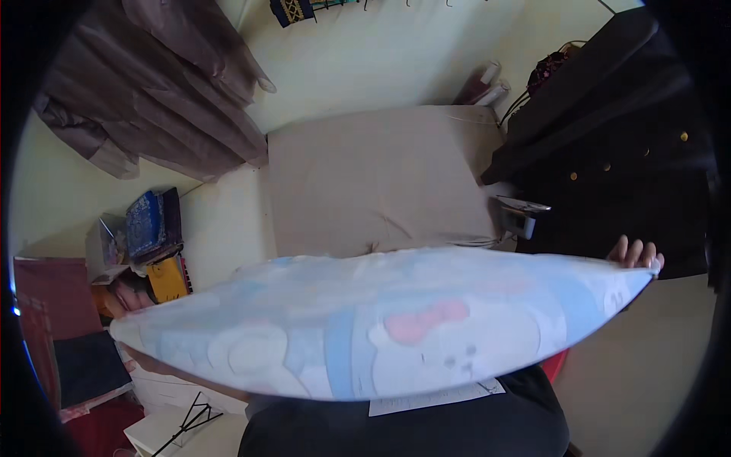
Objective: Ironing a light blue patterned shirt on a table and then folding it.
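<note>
A pillow [449, 335] in a white and pale blue cover, printed with a cartoon animal wearing a pink bow, is stretched sideways across the middle of the view. My right hand [638, 253] has its fingers curled over the pillow's right corner. At the opposite corner my left hand [126, 297] grips the left tip, its fingers blurred and partly hidden. The pillow hangs above my dark-clothed lap [403, 426]. A white printed patch [434, 397] shows just below its lower edge.
Beyond the pillow stands a bed or cushion with a grey-brown cover [381, 175]. A brown curtain [152, 84] hangs at left, above a shelf of folded cloths [152, 228]. Dark garments [609, 152] hang at right. A white table [183, 430] with a black stand [190, 419] is at lower left.
</note>
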